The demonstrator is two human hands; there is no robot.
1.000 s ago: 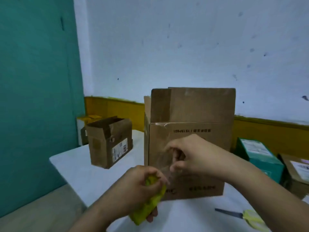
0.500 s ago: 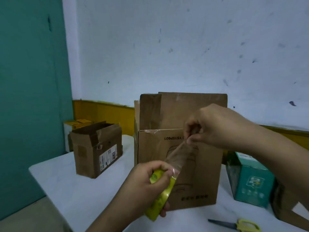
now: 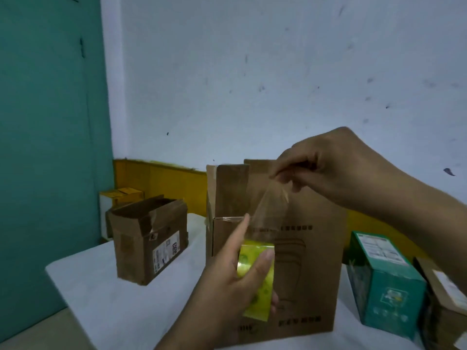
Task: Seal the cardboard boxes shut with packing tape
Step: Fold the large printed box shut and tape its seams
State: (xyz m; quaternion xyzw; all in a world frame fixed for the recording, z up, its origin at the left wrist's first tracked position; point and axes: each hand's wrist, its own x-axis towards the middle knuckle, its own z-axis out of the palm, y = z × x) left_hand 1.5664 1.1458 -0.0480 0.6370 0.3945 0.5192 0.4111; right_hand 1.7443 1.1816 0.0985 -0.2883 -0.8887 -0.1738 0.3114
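Two cardboard boxes wait unsealed: a small open box [image 3: 149,238] at the left and a tall box [image 3: 310,248] in the middle, flaps upright. Near the tall one, the left hand [image 3: 235,281] grips the yellow-green tape roll [image 3: 257,276], while the right hand [image 3: 328,170] pinches the free end of the clear strip [image 3: 271,210], drawn higher and longer than half a second ago, probably long enough to lay over a seam. All stand on a white table [image 3: 88,286], a teal wall [image 3: 50,147] left, a scuffed pale wall [image 3: 252,72] behind.
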